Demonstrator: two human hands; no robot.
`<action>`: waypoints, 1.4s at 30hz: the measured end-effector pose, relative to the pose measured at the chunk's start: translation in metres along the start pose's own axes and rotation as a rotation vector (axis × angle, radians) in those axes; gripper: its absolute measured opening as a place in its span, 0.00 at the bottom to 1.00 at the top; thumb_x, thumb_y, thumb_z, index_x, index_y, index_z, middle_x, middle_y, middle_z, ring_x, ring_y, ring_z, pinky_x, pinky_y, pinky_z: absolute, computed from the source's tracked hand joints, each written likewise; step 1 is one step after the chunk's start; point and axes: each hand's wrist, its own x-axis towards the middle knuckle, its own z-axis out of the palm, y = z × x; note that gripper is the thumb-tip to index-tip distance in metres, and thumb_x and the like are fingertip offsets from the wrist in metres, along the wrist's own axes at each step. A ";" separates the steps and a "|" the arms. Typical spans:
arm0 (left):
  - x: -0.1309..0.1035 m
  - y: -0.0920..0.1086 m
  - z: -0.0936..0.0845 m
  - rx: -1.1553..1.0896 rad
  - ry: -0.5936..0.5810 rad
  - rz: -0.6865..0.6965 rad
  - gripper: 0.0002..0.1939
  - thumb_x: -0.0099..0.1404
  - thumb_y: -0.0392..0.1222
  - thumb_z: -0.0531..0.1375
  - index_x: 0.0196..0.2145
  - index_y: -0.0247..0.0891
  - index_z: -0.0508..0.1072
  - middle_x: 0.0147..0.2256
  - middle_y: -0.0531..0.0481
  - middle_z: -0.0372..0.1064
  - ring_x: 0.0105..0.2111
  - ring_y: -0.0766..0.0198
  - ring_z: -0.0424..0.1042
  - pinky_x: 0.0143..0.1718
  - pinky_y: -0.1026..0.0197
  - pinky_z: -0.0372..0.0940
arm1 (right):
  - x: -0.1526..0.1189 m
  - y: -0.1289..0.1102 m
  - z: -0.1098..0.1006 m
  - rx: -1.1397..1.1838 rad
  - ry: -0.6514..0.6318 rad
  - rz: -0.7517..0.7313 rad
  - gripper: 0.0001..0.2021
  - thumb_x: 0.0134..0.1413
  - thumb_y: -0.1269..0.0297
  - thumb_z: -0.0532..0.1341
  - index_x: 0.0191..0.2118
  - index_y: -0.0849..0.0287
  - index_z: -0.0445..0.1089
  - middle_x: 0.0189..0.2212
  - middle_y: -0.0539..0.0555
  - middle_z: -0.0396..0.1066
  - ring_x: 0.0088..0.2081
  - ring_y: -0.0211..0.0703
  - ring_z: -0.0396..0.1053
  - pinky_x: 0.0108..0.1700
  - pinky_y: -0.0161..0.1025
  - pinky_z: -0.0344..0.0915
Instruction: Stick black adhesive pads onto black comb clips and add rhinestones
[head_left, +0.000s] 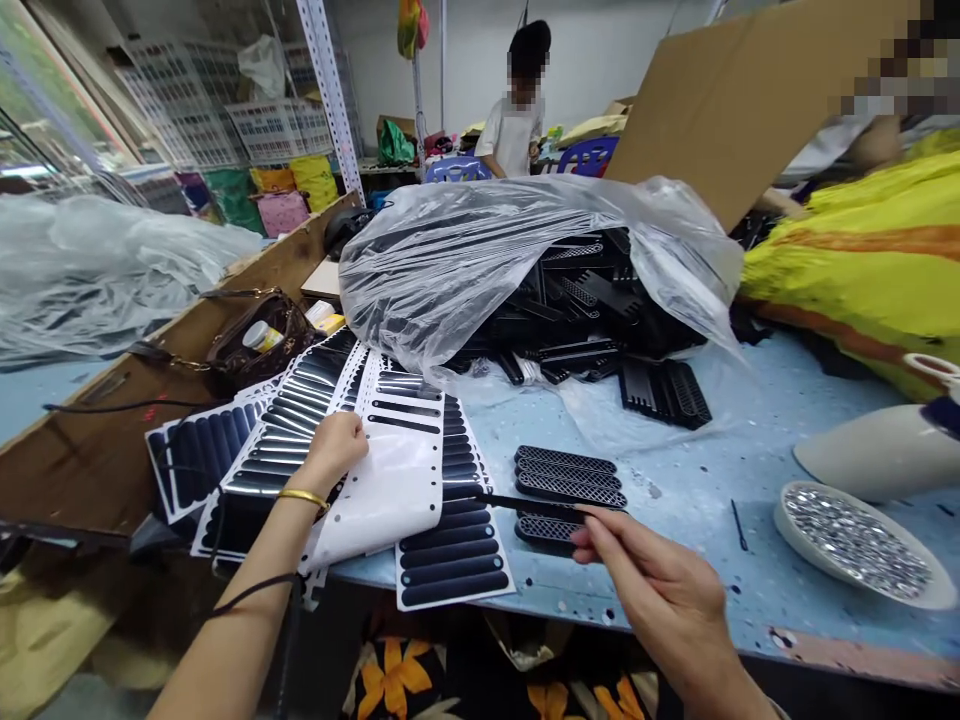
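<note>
My left hand (pixel 339 446), closed in a fist, grips a curled white backing sheet (pixel 397 475) that carries a few black strips near its top. Between the thumb and fingers of my right hand (pixel 664 575) is the end of a thin black adhesive strip (pixel 531 502), stretching left toward the sheets. Beneath that strip lie several black rounded bars with a mesh pattern (pixel 568 465), side by side on the table. Another sheet of black strips (pixel 454 570) rests at the front edge, partly covered by the curled one. More strip sheets (pixel 281 425) are fanned out to the left.
A clear plastic bag (pixel 442 255) spills black plastic pieces (pixel 592 290) across the back. At right stand a bowl of shiny small stones (pixel 862 540) and a white container (pixel 862 450). A brown bag (pixel 259 330) sits left. Someone (pixel 517 130) works behind.
</note>
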 end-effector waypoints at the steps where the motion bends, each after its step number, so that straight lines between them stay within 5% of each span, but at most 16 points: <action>1: 0.001 0.003 0.001 0.035 -0.009 0.022 0.07 0.50 0.33 0.56 0.17 0.38 0.70 0.21 0.46 0.70 0.30 0.55 0.71 0.30 0.60 0.57 | -0.006 0.004 -0.009 0.001 0.024 0.035 0.07 0.58 0.64 0.62 0.39 0.57 0.77 0.23 0.50 0.77 0.21 0.39 0.75 0.26 0.31 0.74; 7: -0.022 0.013 -0.005 0.190 0.040 0.055 0.09 0.55 0.40 0.58 0.31 0.36 0.76 0.26 0.43 0.73 0.33 0.51 0.73 0.33 0.57 0.62 | -0.032 0.019 -0.042 0.161 0.060 0.224 0.09 0.56 0.61 0.65 0.40 0.56 0.79 0.26 0.53 0.79 0.23 0.42 0.77 0.30 0.34 0.78; 11: -0.071 0.046 -0.015 -0.257 0.178 0.107 0.12 0.58 0.47 0.58 0.33 0.37 0.75 0.21 0.52 0.69 0.23 0.60 0.70 0.29 0.61 0.63 | -0.034 0.015 -0.055 0.223 0.030 0.180 0.07 0.56 0.66 0.65 0.40 0.55 0.79 0.32 0.55 0.80 0.28 0.44 0.78 0.32 0.36 0.78; 15: -0.123 0.101 0.002 -1.009 -0.343 0.053 0.22 0.59 0.60 0.58 0.29 0.35 0.72 0.21 0.49 0.71 0.15 0.66 0.68 0.15 0.66 0.56 | -0.027 -0.006 -0.056 0.272 -0.055 0.085 0.08 0.58 0.70 0.63 0.41 0.54 0.79 0.31 0.54 0.79 0.30 0.43 0.78 0.32 0.35 0.77; 19: -0.143 0.134 0.034 -1.375 -0.691 -0.156 0.25 0.56 0.62 0.61 0.25 0.33 0.70 0.18 0.47 0.70 0.12 0.67 0.67 0.11 0.70 0.50 | -0.027 -0.020 -0.052 0.277 -0.099 0.019 0.10 0.57 0.73 0.62 0.41 0.54 0.78 0.30 0.54 0.79 0.31 0.42 0.78 0.31 0.33 0.76; 24: -0.142 0.134 0.052 -1.526 -0.814 -0.180 0.18 0.50 0.49 0.69 0.23 0.33 0.67 0.17 0.49 0.70 0.11 0.71 0.64 0.12 0.72 0.51 | -0.042 -0.008 -0.055 0.236 -0.179 0.087 0.08 0.57 0.69 0.62 0.39 0.58 0.79 0.30 0.57 0.79 0.27 0.41 0.76 0.28 0.32 0.75; 28: -0.145 0.133 0.058 -1.532 -0.870 -0.210 0.20 0.52 0.54 0.68 0.26 0.32 0.71 0.19 0.47 0.72 0.13 0.68 0.68 0.12 0.71 0.53 | -0.050 0.000 -0.058 0.180 -0.180 0.109 0.08 0.57 0.68 0.63 0.39 0.59 0.79 0.30 0.58 0.79 0.30 0.43 0.77 0.31 0.35 0.76; 36: -0.149 0.135 0.068 -1.536 -0.694 -0.302 0.21 0.48 0.53 0.70 0.24 0.32 0.71 0.19 0.47 0.72 0.15 0.65 0.71 0.13 0.70 0.55 | -0.061 -0.001 -0.052 0.187 -0.161 0.121 0.07 0.54 0.70 0.64 0.37 0.57 0.79 0.30 0.56 0.79 0.29 0.44 0.78 0.30 0.34 0.76; 42: -0.154 0.134 0.065 -1.563 -0.760 -0.366 0.26 0.52 0.61 0.65 0.25 0.31 0.71 0.20 0.44 0.73 0.15 0.63 0.72 0.12 0.69 0.57 | -0.059 -0.010 -0.064 0.195 -0.059 0.154 0.08 0.53 0.71 0.65 0.38 0.56 0.80 0.32 0.56 0.79 0.28 0.43 0.78 0.30 0.34 0.77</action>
